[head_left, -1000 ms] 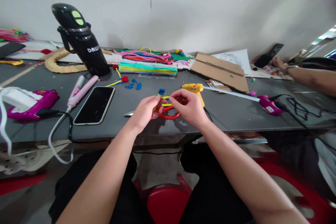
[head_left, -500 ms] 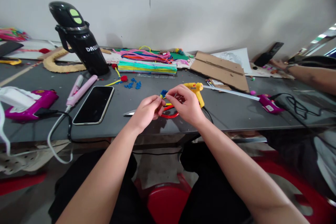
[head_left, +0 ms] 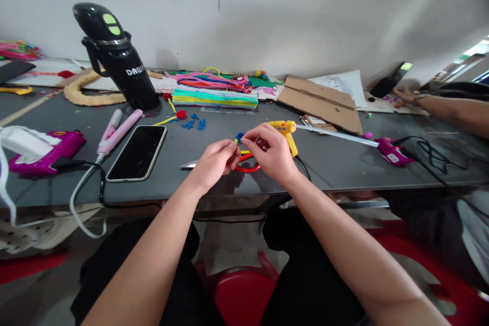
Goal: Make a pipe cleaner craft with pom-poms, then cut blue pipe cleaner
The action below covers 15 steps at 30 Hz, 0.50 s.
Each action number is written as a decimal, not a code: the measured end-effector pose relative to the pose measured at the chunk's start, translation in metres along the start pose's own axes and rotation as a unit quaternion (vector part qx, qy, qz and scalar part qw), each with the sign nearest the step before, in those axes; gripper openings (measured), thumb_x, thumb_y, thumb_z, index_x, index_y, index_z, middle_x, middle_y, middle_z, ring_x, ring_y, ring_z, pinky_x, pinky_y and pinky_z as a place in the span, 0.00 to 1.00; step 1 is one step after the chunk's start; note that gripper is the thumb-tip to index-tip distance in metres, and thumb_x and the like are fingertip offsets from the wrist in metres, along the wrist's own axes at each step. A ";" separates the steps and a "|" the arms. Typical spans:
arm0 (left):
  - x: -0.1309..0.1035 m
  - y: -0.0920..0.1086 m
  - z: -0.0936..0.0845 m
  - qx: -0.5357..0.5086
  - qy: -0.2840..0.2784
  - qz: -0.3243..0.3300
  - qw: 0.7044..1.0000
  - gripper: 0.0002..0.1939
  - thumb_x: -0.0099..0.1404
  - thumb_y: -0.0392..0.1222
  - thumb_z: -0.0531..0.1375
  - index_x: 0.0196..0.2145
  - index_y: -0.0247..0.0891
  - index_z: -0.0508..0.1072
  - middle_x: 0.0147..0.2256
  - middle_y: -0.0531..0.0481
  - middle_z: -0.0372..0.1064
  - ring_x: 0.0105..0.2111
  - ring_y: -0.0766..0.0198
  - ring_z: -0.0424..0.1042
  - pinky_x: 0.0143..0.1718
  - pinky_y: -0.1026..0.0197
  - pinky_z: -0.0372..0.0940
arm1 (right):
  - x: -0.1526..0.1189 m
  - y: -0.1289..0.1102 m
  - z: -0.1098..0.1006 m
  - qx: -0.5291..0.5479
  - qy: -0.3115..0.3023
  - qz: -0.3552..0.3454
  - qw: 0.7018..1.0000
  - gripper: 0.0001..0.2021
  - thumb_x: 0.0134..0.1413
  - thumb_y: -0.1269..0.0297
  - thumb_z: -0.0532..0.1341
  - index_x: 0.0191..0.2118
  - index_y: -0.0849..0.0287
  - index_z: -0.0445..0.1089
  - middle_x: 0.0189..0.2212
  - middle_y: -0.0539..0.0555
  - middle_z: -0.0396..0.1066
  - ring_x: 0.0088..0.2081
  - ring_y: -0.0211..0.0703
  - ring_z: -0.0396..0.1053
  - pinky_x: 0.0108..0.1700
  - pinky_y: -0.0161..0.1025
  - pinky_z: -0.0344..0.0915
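My left hand [head_left: 216, 163] is closed in a pinch on a small yellow pipe-cleaner piece with a fuzzy blue tip [head_left: 239, 137]. The fingers of my right hand [head_left: 273, 153] press together at the blue tip from the other side; they partly hide it. Beneath both hands lie scissors with red handles [head_left: 248, 168], their blade poking out to the left. A yellow glue gun [head_left: 287, 135] with a long glue stick rests just beyond my right hand. Several twisted blue pipe-cleaner bits [head_left: 194, 122] sit on the table, near a yellow stem with a red flower-like end [head_left: 180, 114].
At left are a phone [head_left: 137, 154], a pink straightener-like tool [head_left: 120, 135], a purple power socket [head_left: 49, 155] and a black bottle [head_left: 120, 66]. Pipe-cleaner bundles [head_left: 214, 98] and cardboard [head_left: 317, 102] line the wall. A co-worker's arm [head_left: 451, 112] reaches in at right.
My fingers have shifted very slightly around the blue tip, which now looks more bunched. Both hands otherwise keep their places.
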<state>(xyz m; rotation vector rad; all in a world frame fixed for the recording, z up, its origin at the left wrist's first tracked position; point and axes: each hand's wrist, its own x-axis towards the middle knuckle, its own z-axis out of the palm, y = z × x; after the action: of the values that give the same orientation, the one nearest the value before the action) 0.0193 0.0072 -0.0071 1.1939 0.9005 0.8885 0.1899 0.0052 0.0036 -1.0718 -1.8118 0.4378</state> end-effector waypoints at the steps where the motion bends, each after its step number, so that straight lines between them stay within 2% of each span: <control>1: 0.000 0.000 0.000 0.002 -0.001 -0.001 1.000 0.13 0.68 0.48 0.56 0.30 0.37 0.66 0.21 0.54 0.60 0.20 0.72 0.54 0.19 0.70 0.47 | 0.000 0.000 0.000 -0.001 0.005 -0.002 1.000 0.04 0.61 0.66 0.62 0.35 0.58 0.73 0.32 0.51 0.68 0.29 0.35 0.63 0.31 0.36 0.62; 11: -0.001 0.001 0.000 0.003 -0.005 0.000 1.000 0.14 0.68 0.48 0.56 0.29 0.36 0.66 0.21 0.54 0.60 0.20 0.72 0.54 0.19 0.70 0.47 | -0.003 0.002 0.002 -0.021 0.035 0.008 0.999 0.05 0.60 0.64 0.63 0.35 0.58 0.75 0.33 0.51 0.68 0.25 0.33 0.58 0.28 0.37 0.59; 15: -0.001 0.000 -0.001 0.004 -0.005 0.001 1.000 0.14 0.68 0.48 0.56 0.29 0.36 0.66 0.21 0.54 0.60 0.20 0.73 0.54 0.19 0.71 0.47 | -0.003 0.001 0.001 -0.034 0.040 0.001 0.999 0.05 0.60 0.64 0.63 0.36 0.57 0.77 0.33 0.52 0.68 0.26 0.33 0.59 0.28 0.37 0.59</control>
<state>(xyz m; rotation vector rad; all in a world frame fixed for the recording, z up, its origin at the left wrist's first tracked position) 0.0180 0.0064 -0.0066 1.2044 0.8955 0.8800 0.1898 0.0033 0.0006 -1.1212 -1.7656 0.3317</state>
